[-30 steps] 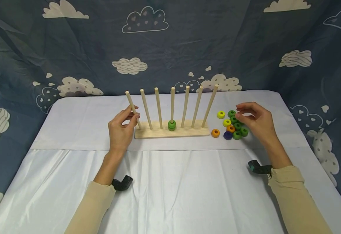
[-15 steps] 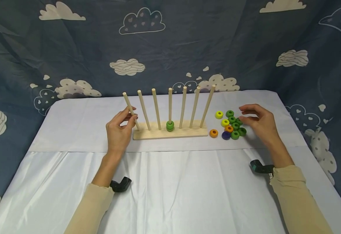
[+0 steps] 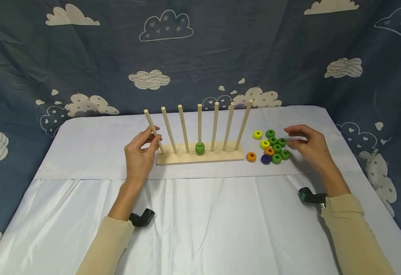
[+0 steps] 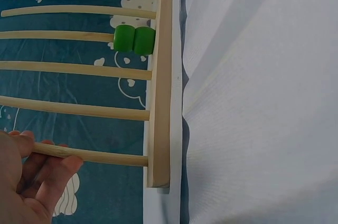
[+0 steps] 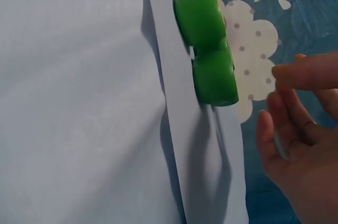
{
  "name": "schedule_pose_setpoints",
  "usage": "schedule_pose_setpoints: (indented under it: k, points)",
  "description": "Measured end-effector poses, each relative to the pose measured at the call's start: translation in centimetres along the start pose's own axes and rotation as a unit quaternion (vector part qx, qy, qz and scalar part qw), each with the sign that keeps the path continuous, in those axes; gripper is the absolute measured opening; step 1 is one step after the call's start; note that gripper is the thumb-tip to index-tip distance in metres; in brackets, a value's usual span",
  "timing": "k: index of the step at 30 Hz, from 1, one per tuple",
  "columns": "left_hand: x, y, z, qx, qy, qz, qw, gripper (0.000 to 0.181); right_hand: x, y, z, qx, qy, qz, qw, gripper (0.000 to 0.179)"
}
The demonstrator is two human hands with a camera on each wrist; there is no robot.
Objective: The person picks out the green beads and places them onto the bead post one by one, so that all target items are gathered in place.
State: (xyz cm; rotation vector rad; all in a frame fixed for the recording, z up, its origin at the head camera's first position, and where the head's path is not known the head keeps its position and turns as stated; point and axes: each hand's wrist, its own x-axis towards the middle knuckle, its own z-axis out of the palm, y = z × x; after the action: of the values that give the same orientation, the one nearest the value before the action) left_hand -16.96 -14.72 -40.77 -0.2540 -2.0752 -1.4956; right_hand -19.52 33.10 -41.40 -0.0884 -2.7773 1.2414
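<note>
My left hand (image 3: 139, 156) pinches the leftmost peg (image 4: 111, 157) of a wooden peg rack (image 3: 221, 156), between thumb and fingers. Two green beads (image 3: 199, 148) are threaded low on the middle peg; the other pegs carry none. To the right of the rack lies a loose cluster of beads: several green beads (image 3: 277, 148), two yellow beads (image 3: 257, 135), two orange beads (image 3: 251, 157) and a dark blue bead (image 3: 265, 159). Just right of this cluster hovers my right hand (image 3: 312, 149), its fingers loosely bent with nothing between them.
A white cloth (image 3: 204, 214) covers the table under everything. Behind it hangs a dark blue curtain (image 3: 221, 49) printed with clouds. Each wrist wears a black camera mount, such as the left mount (image 3: 143, 218).
My right hand has drawn back a little to the right, away from the green beads. My left hand keeps its hold on the peg. The view has shifted slightly.
</note>
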Motion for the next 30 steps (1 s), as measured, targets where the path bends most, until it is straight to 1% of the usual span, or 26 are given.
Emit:
schedule_pose_setpoints:
  k: [6,12,18,24,30]
  points:
    - [0.1,0.1,0.1,-0.003,0.001,0.003,1.0,0.029,0.1,0.3,-0.2,0.004,-0.044,0.011,0.999,0.052]
    - [0.1,0.1,0.1,-0.005,0.002,-0.002,1.0,0.028,0.2,0.5,0.1,0.006,-0.062,0.029,0.9976,0.053]
    - [0.0,0.1,0.0,-0.004,0.0,-0.005,1.0,0.026,0.5,0.6,0.5,-0.012,-0.083,0.044,0.9955,0.055]
    - [0.1,0.1,0.1,-0.002,-0.001,-0.001,1.0,0.026,0.8,0.7,0.6,-0.026,-0.089,0.051,0.9944,0.055]
    - [0.1,0.1,0.0,0.001,-0.001,-0.004,1.0,0.026,1.0,1.0,0.8,-0.035,-0.081,0.041,0.9952,0.05]
